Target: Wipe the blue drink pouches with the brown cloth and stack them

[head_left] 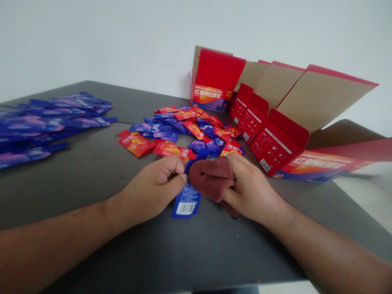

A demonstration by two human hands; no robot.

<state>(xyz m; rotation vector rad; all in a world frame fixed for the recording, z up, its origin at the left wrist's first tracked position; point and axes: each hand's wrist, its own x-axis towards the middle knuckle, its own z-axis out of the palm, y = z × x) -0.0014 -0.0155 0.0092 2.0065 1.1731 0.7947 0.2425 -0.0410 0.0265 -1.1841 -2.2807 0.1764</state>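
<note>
My left hand (154, 188) is closed in a pinch on a blue sachet (186, 202) whose barcode end points toward me. My right hand (251, 192) is closed round a dark red cloth (211, 177), which is pressed against the upper part of that sachet. Both hands rest low over the dark table (92, 175), close to its near edge. Just beyond them lies a loose heap of red and blue sachets (190, 130).
A spread of blue sachets (49, 118) covers the table's left side. Open red cardboard boxes (214, 83) and unfolded box flats (275, 139) stand and lie at the back right, against a white wall. The table edge runs along the right.
</note>
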